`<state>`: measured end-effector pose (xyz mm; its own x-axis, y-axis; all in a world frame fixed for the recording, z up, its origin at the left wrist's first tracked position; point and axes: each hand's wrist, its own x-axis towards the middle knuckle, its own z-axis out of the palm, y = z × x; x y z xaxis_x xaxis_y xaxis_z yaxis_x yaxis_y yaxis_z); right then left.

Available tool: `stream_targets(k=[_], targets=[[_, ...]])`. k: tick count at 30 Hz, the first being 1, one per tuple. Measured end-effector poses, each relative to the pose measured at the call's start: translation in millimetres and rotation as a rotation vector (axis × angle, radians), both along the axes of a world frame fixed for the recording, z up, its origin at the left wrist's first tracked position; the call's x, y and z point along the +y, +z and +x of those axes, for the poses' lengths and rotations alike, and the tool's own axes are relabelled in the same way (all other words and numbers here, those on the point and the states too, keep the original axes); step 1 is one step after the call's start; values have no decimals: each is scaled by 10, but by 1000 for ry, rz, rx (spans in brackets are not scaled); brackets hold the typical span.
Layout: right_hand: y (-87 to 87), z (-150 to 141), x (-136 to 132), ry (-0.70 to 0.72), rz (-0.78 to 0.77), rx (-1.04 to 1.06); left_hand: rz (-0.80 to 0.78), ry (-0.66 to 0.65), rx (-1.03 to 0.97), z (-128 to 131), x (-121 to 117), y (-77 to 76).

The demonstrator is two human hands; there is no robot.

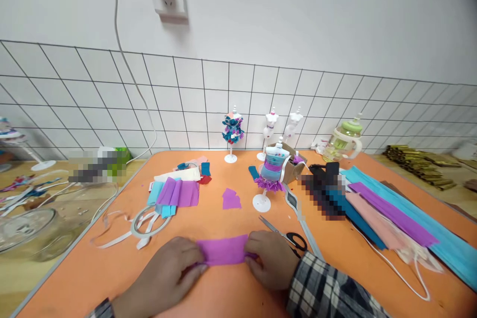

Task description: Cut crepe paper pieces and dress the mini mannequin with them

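Between your left fingers point(194, 271) and right fingers point(254, 247), both clamped on its ends, the purple strip point(226, 251) is stretched, apparently to keep it flat.

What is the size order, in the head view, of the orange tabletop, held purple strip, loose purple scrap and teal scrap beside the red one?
Largest to smallest:
1. Orange tabletop
2. Held purple strip
3. Loose purple scrap
4. Teal scrap

Purple strip point(226, 250) between my hands: thin, matt, crepe-like, paper or cloth unclear. Scissors point(277, 230): bright metal blades, smooth black plastic handles. Orange tabletop point(208, 285): smooth, matt. Jug point(342, 142): clear, glossy. My sleeve point(328, 285): soft plaid cloth.
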<state>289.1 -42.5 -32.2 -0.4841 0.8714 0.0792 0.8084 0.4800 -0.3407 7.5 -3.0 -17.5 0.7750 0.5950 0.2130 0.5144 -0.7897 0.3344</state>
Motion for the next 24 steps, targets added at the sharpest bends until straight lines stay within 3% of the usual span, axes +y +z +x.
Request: stream_targets(k=[9,12,16,20,24], targets=[[-5,-43,9,-147,-16,-18,-102,68,-2,22,118,-57],[-16,10,11,-130,-27,109,-107,55,4,25,147,-58],[-21,56,23,-47,95,273,-127,40,15,30,153,-71],[-5,85,45,49,-34,191,-170,31,18,32,130,-39],[12,90,36,-47,-98,149,-208,25,29,14,99,15]])
